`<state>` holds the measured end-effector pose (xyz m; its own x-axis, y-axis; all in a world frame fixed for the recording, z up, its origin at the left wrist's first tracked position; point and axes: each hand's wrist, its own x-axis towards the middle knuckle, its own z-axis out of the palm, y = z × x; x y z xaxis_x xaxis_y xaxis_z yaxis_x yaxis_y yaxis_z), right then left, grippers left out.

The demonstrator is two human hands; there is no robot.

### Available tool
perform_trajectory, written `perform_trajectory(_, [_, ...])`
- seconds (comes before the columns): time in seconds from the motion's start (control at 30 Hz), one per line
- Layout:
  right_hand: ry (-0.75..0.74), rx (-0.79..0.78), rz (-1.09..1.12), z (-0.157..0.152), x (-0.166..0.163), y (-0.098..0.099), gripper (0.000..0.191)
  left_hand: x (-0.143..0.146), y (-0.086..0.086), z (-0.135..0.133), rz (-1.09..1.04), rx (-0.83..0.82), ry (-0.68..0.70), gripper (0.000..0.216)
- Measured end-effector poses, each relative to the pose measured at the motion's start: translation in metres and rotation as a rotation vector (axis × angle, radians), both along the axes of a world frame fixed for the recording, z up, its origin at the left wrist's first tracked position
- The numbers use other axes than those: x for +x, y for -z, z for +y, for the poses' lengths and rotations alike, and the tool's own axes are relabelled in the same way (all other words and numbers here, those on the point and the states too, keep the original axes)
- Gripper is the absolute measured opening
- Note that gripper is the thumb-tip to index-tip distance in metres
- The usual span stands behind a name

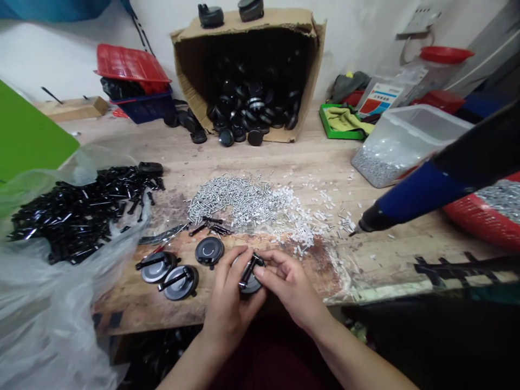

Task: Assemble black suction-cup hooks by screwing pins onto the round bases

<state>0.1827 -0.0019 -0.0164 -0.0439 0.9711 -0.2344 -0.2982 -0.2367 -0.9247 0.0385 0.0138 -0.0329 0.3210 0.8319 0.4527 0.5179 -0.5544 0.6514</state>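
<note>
Near the table's front edge my left hand [232, 284] is wrapped round a round black disc [252, 284]. A short glossy black bar [248, 271] lies across the top of that disc. The fingers of my right hand [284, 276] pinch at the bar's upper end and the disc's rim; whether a small part sits between them is hidden. To the left rest two similar discs with bars on them, one disc [154, 268] behind the other disc [179, 284]. A disc without a bar [209, 251] lies just beyond my left hand.
Beyond my hands are piles of metal screws [227, 197] and small white pieces [303, 227]. A blue-black power screwdriver [406, 200] slants in from the right. Black bars [81, 206] lie on plastic at left. A cardboard box [187, 70] of discs stands behind, a clear tub [422, 124] at right.
</note>
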Motion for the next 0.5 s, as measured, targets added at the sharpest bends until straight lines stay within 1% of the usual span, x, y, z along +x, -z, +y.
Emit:
perform_trajectory(0.03, [-0.026,0.020,-0.063,0.002,0.000,-0.003,0.025,-0.001,-0.002,0.002,-0.085,-0.093,-0.023,0.053])
perform_trajectory(0.1, [-0.100,0.101,-0.234,0.011,0.002,-0.010,0.020,-0.004,-0.007,0.007,-0.342,-0.349,-0.088,0.046])
perform_trajectory(0.17, [-0.151,0.233,-0.456,0.026,0.002,-0.020,0.017,-0.008,-0.011,0.012,-0.655,-0.635,-0.141,0.041])
perform_trajectory(0.2, [-0.154,0.308,-0.581,0.037,0.001,-0.024,0.017,-0.009,-0.013,0.015,-0.794,-0.744,-0.157,0.039])
perform_trajectory(0.23, [-0.138,0.384,-0.714,0.051,-0.002,-0.027,0.018,-0.011,-0.014,0.017,-0.908,-0.809,-0.168,0.038])
perform_trajectory(0.3, [-0.105,0.505,-0.999,0.082,-0.010,-0.029,0.020,-0.012,-0.017,0.019,-1.035,-0.857,-0.181,0.039])
perform_trajectory(0.37, [-0.151,0.546,-1.319,0.116,-0.021,-0.024,0.021,-0.013,-0.020,0.020,-1.084,-0.861,-0.201,0.041])
perform_trajectory(0.43, [-0.178,0.534,-1.412,0.147,-0.033,-0.015,0.021,-0.015,-0.023,0.018,-1.097,-0.876,-0.205,0.041])
perform_trajectory(0.5, [-0.194,0.507,-1.474,0.169,-0.043,-0.006,0.022,-0.017,-0.026,0.016,-1.095,-0.887,-0.215,0.042])
